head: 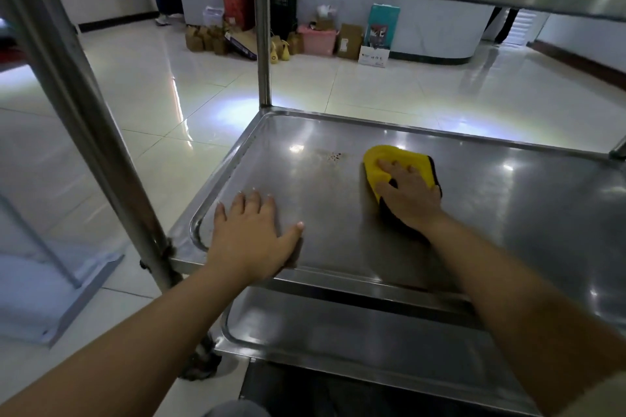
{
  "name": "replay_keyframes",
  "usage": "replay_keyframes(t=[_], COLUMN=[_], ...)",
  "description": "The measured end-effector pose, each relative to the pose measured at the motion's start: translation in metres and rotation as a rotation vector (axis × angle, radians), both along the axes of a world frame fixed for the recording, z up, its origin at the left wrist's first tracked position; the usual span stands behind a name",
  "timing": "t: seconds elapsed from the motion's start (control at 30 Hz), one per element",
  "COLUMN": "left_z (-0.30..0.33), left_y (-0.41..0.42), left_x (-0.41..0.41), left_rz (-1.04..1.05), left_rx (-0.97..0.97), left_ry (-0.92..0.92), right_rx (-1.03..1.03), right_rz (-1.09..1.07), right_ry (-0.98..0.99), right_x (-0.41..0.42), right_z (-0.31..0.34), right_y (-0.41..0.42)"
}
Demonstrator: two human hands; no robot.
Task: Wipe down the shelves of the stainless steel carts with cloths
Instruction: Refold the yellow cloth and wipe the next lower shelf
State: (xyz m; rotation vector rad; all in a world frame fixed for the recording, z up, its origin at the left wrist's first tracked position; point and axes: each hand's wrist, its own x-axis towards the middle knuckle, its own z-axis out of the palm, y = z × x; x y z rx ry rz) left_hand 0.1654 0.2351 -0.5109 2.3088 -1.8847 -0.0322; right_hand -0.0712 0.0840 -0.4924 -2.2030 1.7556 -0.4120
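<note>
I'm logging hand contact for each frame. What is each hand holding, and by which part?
The right hand presses flat on the middle of the yellow cloth. The left hand holds nothing, resting flat on the shelf.

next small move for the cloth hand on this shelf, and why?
Probably slide the right hand and the yellow cloth left onto the brown specks. The cloth lies flat on the middle shelf just right of that spot, which looks unwiped. The left hand rests flat near the front left corner, clear of that path, so it can stay bracing.
</note>
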Motion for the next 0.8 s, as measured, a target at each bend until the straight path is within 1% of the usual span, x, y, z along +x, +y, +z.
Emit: replay_keyframes(t=[0.1, 0.17, 0.23, 0.33, 0.47, 0.6, 0.73, 0.8], left_z=[0.002, 0.002, 0.002, 0.005, 0.008, 0.01, 0.014, 0.01], left_y=[0.0, 0.0, -0.001, -0.001, 0.0, 0.0, 0.008, 0.021], left_x=[-0.001, 0.0, 0.0, 0.001, 0.0, -0.003, 0.015, 0.03], left_rz=[-0.001, -0.003, 0.0, 0.01, 0.023, 0.011, -0.17, -0.23], left_rx=[-0.003, -0.012, -0.027, -0.059, -0.087, -0.059, -0.019, -0.017], left_ry=[0.008, 0.021, 0.042, 0.074, 0.083, 0.063, -0.041, -0.04], right_rx=[0.044, 0.049, 0.07, 0.081, 0.06, 0.032, 0.018, 0.018], right_rz=[-0.029, 0.002, 0.111, 0.321, 0.484, 0.446, 0.361, 0.312], right_ry=[-0.066, -0.076, -0.096, -0.109, -0.098, -0.016, 0.032, 0.054], right_x=[0.035, 0.067, 0.098, 0.13, 0.105, 0.052, 0.04, 0.052], right_z=[0.006, 0.007, 0.006, 0.005, 0.003, 0.0, 0.003, 0.004], right_y=[-0.036, -0.05, -0.052, -0.032, 0.018, 0.064, 0.077, 0.068])
